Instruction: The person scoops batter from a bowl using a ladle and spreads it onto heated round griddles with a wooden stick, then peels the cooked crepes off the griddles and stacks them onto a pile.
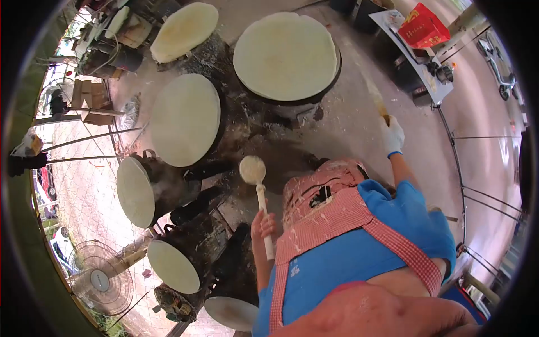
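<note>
Apron (325,220) red-white check, T-shirt (342,257) blue, glove (393,136) white, cuff (394,154) blue, ladle (261,195) off-white, largest crepe (284,56) pale cream, bag (424,28) red/yellow

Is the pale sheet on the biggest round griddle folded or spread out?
Spread out: the pale sheet lies flat and round, covering nearly all of the dark griddle; no fold shows.

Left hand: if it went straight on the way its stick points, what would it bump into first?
Probably the big pan or the sooty stand under it. The left hand's stick points that way, but depth is unclear, so I can't say which.
</note>
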Motion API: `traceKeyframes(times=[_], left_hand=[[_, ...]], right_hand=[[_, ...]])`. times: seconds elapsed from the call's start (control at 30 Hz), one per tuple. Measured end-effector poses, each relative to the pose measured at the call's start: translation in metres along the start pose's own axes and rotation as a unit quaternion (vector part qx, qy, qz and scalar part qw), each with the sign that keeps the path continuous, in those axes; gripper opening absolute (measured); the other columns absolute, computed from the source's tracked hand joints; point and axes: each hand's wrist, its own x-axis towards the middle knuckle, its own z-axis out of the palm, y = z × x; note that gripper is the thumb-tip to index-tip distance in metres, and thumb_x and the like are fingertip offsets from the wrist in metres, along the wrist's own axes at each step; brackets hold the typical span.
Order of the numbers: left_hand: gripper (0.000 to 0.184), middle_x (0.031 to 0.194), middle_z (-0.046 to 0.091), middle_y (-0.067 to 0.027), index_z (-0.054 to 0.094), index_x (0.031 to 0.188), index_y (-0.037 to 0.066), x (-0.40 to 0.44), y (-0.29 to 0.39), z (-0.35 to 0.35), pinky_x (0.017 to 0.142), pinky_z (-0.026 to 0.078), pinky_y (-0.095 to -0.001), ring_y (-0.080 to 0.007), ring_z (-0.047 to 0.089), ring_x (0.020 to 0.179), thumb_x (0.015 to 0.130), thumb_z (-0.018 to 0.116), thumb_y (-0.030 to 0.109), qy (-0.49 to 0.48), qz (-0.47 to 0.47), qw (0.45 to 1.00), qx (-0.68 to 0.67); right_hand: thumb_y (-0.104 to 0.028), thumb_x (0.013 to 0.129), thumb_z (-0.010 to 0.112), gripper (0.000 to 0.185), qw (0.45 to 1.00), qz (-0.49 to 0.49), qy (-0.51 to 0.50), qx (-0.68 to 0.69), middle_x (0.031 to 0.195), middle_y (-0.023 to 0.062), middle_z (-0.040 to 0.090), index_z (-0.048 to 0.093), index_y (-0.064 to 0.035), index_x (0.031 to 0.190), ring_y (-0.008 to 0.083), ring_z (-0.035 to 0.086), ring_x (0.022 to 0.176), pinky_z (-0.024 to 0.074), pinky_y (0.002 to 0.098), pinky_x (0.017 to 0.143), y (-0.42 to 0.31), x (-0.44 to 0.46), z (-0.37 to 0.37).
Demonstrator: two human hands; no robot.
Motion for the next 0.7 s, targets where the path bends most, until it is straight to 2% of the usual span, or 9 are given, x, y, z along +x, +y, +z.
traceKeyframes(times=[0.07,0.13,0.17,0.23,0.4,0.53,0.6,0.63,0.7], left_hand=[[0.036,0.057,0.029,-0.0001,0.037,0.129,0.01,0.012,0.011,0.008,0.033,0.029,-0.0197,-0.0058,0.028,0.04,0.094,0.037,0.019,0.005,-0.037,0.999,0.006],[0.036,0.057,0.029,-0.0003,0.037,0.128,0.009,0.015,0.02,0.014,0.032,0.029,-0.0199,-0.0057,0.028,0.039,0.094,0.037,0.019,0.009,-0.075,0.997,0.016],[0.036,0.056,0.029,-0.0004,0.037,0.128,0.009,0.017,0.021,0.016,0.032,0.03,-0.0202,-0.0056,0.029,0.04,0.094,0.037,0.018,0.015,-0.079,0.996,0.039],[0.036,0.056,0.029,-0.0005,0.036,0.128,0.009,0.017,0.023,0.02,0.032,0.03,-0.0204,-0.0056,0.029,0.04,0.094,0.037,0.018,0.019,-0.085,0.994,0.063],[0.033,0.055,0.03,0.0001,0.039,0.126,0.009,0.015,0.013,0.018,0.032,0.031,-0.0203,-0.0056,0.029,0.04,0.094,0.037,0.017,0.062,-0.07,0.993,0.069],[0.033,0.055,0.031,-0.0007,0.039,0.126,0.011,0.016,0.017,-0.013,0.032,0.03,-0.0205,-0.006,0.029,0.04,0.094,0.037,0.019,0.032,-0.075,0.994,0.07],[0.035,0.056,0.033,-0.0017,0.039,0.124,0.004,0.022,0.019,-0.035,0.03,0.028,-0.0213,-0.0065,0.028,0.04,0.094,0.037,0.022,0.002,-0.071,0.987,0.143],[0.035,0.056,0.033,-0.0017,0.039,0.124,0.004,0.027,0.015,-0.043,0.03,0.028,-0.0213,-0.0065,0.028,0.04,0.094,0.037,0.022,-0.015,-0.053,0.989,0.135],[0.034,0.055,0.034,-0.0025,0.044,0.11,-0.005,0.033,0.006,-0.056,0.028,0.028,-0.0201,-0.0067,0.031,0.039,0.094,0.038,0.024,0.0,-0.1,0.991,0.087]], right_hand=[[-0.041,0.078,0.055,0.04,0.997,0.003,0.032,-0.073,0.089,0.015,0.062,0.058,-0.0101,0.103,0.0313,0.06,0.08,0.0461,0.04,0.069,0.025,-0.022,-0.007],[-0.043,0.077,0.056,0.04,0.965,-0.063,-0.045,-0.249,0.085,0.0134,0.062,0.057,-0.0132,0.103,0.0301,0.06,0.071,0.0458,0.0411,0.064,0.043,-0.055,-0.009],[-0.043,0.077,0.056,0.04,0.966,-0.061,-0.045,-0.249,0.085,0.0134,0.062,0.057,-0.0132,0.103,0.0301,0.06,0.071,0.0458,0.0411,0.064,0.046,-0.07,-0.009],[-0.043,0.075,0.057,0.038,0.958,-0.216,-0.027,-0.188,0.078,0.0114,0.061,0.058,-0.0149,0.101,0.0289,0.06,0.065,0.0456,0.0404,0.061,0.046,-0.09,-0.012],[-0.042,0.073,0.059,0.033,0.943,-0.289,-0.092,-0.14,0.07,0.01,0.059,0.057,-0.014,0.091,0.0293,0.059,0.062,0.0452,0.0409,0.06,0.002,-0.061,0.013],[-0.034,0.071,0.06,0.026,0.887,-0.388,-0.138,-0.208,0.074,0.0102,0.058,0.054,-0.0123,0.084,0.0281,0.058,0.063,0.0455,0.042,0.063,-0.058,0.016,0.038],[-0.029,0.07,0.06,0.026,0.824,-0.532,-0.056,-0.185,0.082,0.0108,0.057,0.054,-0.0112,0.088,0.0281,0.059,0.068,0.0458,0.0419,0.063,-0.093,0.057,0.048],[-0.029,0.07,0.06,0.026,0.812,-0.553,-0.054,-0.179,0.082,0.0108,0.057,0.054,-0.0112,0.088,0.0281,0.059,0.068,0.0458,0.0419,0.063,-0.108,0.075,0.055],[-0.025,0.069,0.062,0.029,0.77,-0.618,-0.065,-0.146,0.089,0.0112,0.055,0.053,-0.0097,0.092,0.0288,0.059,0.072,0.0464,0.0407,0.063,-0.14,0.102,0.074]])
